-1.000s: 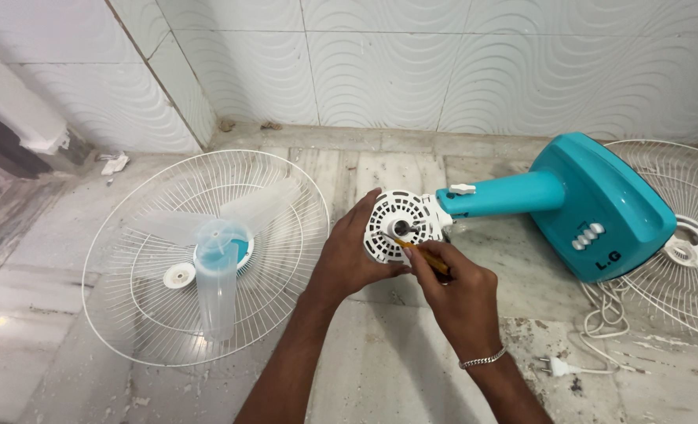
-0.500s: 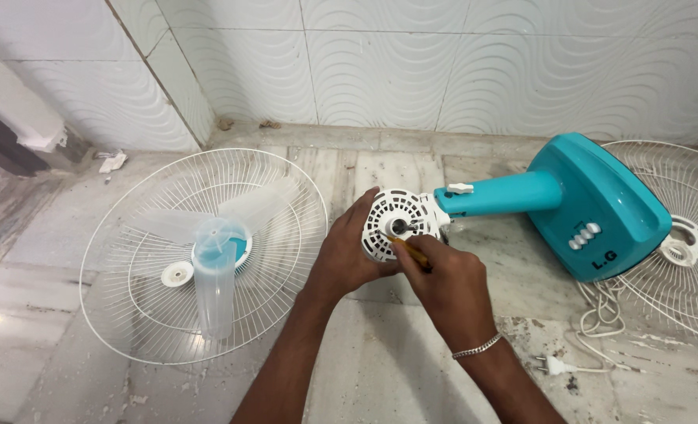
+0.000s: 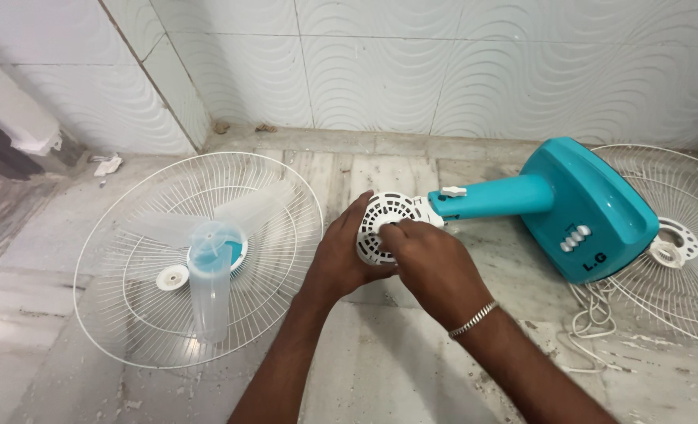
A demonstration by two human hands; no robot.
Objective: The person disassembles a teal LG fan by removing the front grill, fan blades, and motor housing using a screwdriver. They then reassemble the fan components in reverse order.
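Note:
A teal table fan (image 3: 592, 212) lies on its side on the marble floor, its neck pointing left to a white slotted motor housing (image 3: 386, 213). My left hand (image 3: 339, 255) grips that housing from the left and below. My right hand (image 3: 431, 267) rests over the housing's front with its fingers closed at the centre. The thin yellowish screwdriver it held a moment ago is now hidden under the hand. A silver bracelet sits on my right wrist.
To the left lies a white wire grille (image 3: 129, 322) with a translucent fan blade (image 3: 210, 275) and a small white cap (image 3: 172, 276) on it. A second grille (image 3: 683, 302) lies under the fan base at right, beside a white cord (image 3: 592, 326). A tiled wall stands behind.
My right hand has moved up and left onto the housing's face, covering the screwdriver. My left hand keeps its hold on the housing.

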